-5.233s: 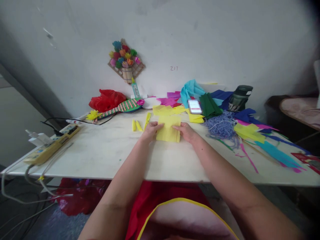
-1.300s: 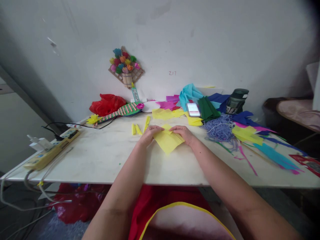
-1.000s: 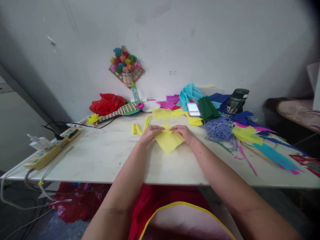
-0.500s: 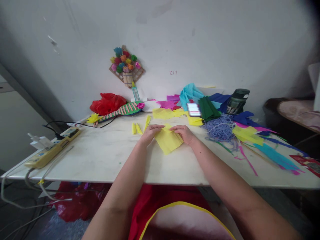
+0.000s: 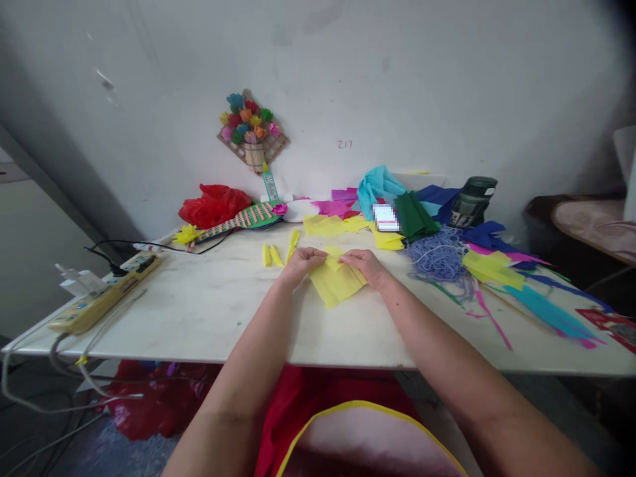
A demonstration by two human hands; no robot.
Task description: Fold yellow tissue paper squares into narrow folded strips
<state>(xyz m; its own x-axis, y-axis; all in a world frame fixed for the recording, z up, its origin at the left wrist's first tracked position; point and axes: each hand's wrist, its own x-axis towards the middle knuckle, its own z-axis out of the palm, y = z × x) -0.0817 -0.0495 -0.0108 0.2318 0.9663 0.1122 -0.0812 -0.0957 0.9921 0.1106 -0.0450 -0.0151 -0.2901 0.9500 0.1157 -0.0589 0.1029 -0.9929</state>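
A square of thin yellow crepe paper is held between my two hands, one corner toward me and its far corner folded over. My left hand pinches the left side of that fold between thumb and fingers. On the other side, my right hand grips the paper the same way. Just left of my left hand lie several narrow folded yellow paper strips. Flat yellow sheets rest on the table beyond my fingers.
At the right are a tangle of purple yarn, a phone, green crepe paper and a dark bottle. A power strip with cables lies left. A decorated green paddle shape and red plastic bag sit at the back.
The far corner of the yellow paper is folded further toward me, its small flap now showing between my hands. Both hands have barely shifted, and the surrounding things stay put.
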